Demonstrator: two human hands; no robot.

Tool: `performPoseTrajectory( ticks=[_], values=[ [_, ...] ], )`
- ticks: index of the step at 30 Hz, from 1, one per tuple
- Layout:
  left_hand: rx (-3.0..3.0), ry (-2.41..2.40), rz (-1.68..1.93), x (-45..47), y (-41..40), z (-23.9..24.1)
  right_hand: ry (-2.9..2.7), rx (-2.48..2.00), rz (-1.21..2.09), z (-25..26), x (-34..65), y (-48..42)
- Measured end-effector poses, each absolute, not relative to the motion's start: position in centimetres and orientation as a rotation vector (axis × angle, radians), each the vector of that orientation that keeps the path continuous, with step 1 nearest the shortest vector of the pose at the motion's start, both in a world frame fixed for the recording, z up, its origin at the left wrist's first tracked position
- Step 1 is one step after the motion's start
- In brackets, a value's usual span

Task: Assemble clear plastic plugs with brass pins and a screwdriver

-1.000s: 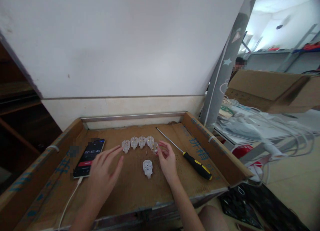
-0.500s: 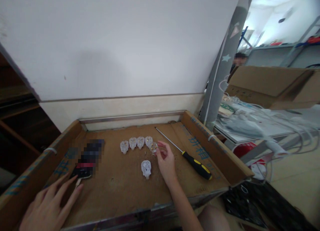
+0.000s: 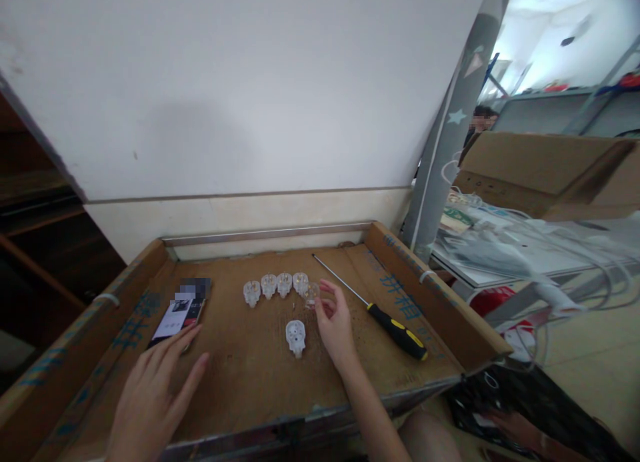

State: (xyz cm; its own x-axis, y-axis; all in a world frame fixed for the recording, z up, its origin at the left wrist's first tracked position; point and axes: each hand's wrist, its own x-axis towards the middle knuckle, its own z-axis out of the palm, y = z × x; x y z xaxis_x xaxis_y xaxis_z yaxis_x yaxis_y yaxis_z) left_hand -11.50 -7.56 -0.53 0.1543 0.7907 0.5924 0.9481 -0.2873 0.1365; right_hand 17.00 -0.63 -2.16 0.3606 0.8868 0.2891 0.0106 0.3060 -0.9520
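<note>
My right hand point(image 3: 334, 322) pinches a clear plastic plug point(image 3: 311, 295) at the right end of a row. Several similar clear plugs point(image 3: 285, 285) with metal pins stand to its left. Nearer me lies a white plug part point(image 3: 295, 337), apart from both hands. A tiny screw-like piece point(image 3: 293, 307) rests between them on the cardboard. My left hand point(image 3: 155, 389) is open with its fingers spread, fingertips over the lower end of a phone point(image 3: 175, 319) with a lit screen. Right of my right hand lies a screwdriver point(image 3: 395, 330) with a black and yellow handle.
The work surface is cardboard point(image 3: 240, 395) with raised cardboard sides point(image 3: 435, 289). A wall rises behind it. To the right, a white table point(image 3: 460, 265) bears cables, plastic-wrapped items and an open carton point(image 3: 530, 175). A person sits in the right background.
My left hand has moved right and up, and the phone screen now shows lit. My right hand keeps nearly the same place with the plug.
</note>
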Motion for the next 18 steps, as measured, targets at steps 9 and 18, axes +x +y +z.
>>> performPoseTrajectory(
  ticks=[9, 18],
  values=[
    [-1.967, -1.805, -0.562, -9.9, -2.9, 2.1, -1.020, -1.125, 0.714, -2.3, 17.1, -0.6],
    [-1.965, -1.872, -0.519, -11.8, -3.1, 1.4, -0.988, -1.100, 0.781, -2.4, 17.0, -0.6]
  ],
)
